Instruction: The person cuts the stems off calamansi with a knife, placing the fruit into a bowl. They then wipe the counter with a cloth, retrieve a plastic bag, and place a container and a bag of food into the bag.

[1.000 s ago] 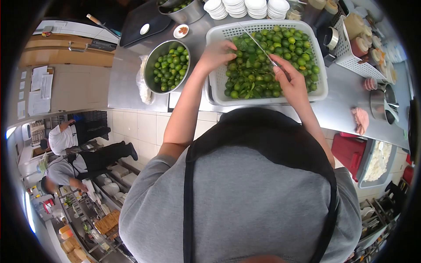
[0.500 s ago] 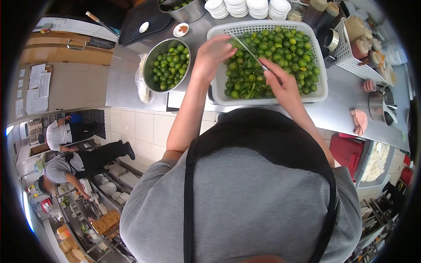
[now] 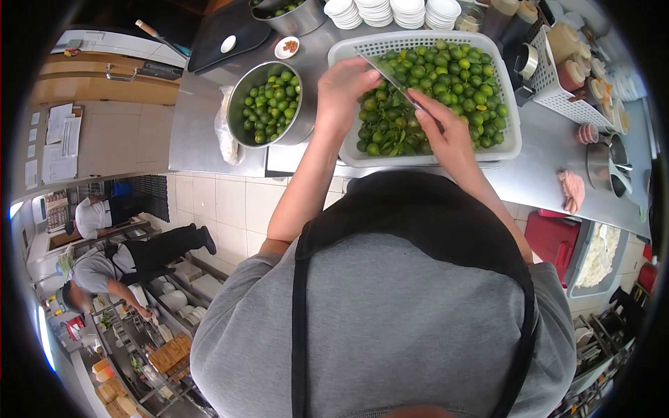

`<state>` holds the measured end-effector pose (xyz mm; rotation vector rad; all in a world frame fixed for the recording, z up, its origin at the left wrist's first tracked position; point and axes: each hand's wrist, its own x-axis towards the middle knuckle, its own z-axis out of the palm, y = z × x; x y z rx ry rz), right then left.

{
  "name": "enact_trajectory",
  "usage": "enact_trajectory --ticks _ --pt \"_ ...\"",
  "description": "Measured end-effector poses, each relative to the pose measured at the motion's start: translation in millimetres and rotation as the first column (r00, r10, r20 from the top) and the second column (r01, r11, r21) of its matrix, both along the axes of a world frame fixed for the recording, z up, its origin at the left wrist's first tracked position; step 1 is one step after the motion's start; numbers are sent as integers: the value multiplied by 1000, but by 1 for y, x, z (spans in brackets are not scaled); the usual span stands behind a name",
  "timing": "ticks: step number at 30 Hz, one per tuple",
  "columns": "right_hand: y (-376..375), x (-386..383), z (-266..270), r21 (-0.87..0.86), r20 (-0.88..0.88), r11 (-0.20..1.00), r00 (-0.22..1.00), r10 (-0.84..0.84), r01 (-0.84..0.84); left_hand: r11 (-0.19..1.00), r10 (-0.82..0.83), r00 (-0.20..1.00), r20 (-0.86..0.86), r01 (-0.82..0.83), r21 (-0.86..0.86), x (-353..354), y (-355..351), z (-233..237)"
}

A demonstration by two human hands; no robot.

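Over a white perforated basket [image 3: 512, 139] of green limes [image 3: 446, 76], both my hands work close together. My right hand [image 3: 446, 132] is closed around the handle of a knife [image 3: 387, 75]. Its blade slants up and left, passing by the fingertips of my left hand [image 3: 345, 87]. The left fingers are bent together at the basket's left side; whatever they hold is hidden. Green leaves [image 3: 397, 143] lie among the limes near the basket's front. To the left, a steel pot [image 3: 303, 115] holds more limes.
Behind the basket stand stacks of white cups [image 3: 411, 15] and another steel pot [image 3: 300, 21]. A small white dish [image 3: 286, 47] sits left of them. Bottles in a white rack [image 3: 557, 104] are at right, with a pink cloth [image 3: 571, 191]. Two people work far left.
My left hand has moved slightly right and down, its fingers closer to the blade. The knife and right hand have shifted slightly left. Both people at far left have changed posture.
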<state>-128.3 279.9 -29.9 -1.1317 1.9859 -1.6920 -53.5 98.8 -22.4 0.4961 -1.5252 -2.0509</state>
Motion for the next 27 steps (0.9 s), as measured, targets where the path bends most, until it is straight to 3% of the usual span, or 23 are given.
enact_trajectory --ticks 4,6,7,10,12,13,18,22,25,27 --pt "2 0 3 42 23 999 1000 -5 4 999 -17 999 28 18 -27 2 4 2" --pt "0 0 3 45 53 999 998 -25 22 972 -130 977 167 159 -174 6 8 5" --pt "-1 0 2 47 84 998 996 -43 39 958 -207 958 199 239 -156 9 20 6" --pt "-3 -8 3 -4 73 997 994 -80 81 969 -192 963 190 216 -117 9 21 -1" --pt "1 -5 10 33 132 998 990 -53 49 999 -9 993 121 15 -43 7 1 -7" --pt "4 -3 12 67 186 998 982 -17 5 999 7 999 51 -5 -47 6 -6 -6" --pt "4 9 0 16 197 997 978 74 -78 986 116 993 31 -111 -123 7 -18 6" --pt "-2 6 1 -6 65 999 997 51 -51 988 115 993 -18 -116 -98 6 -16 3" --pt "-7 4 6 26 24 1000 1000 15 -16 977 60 995 79 -42 -210 6 -5 1" --pt "-10 2 4 13 43 1000 999 10 -10 995 -4 999 45 8 -100 6 2 3"
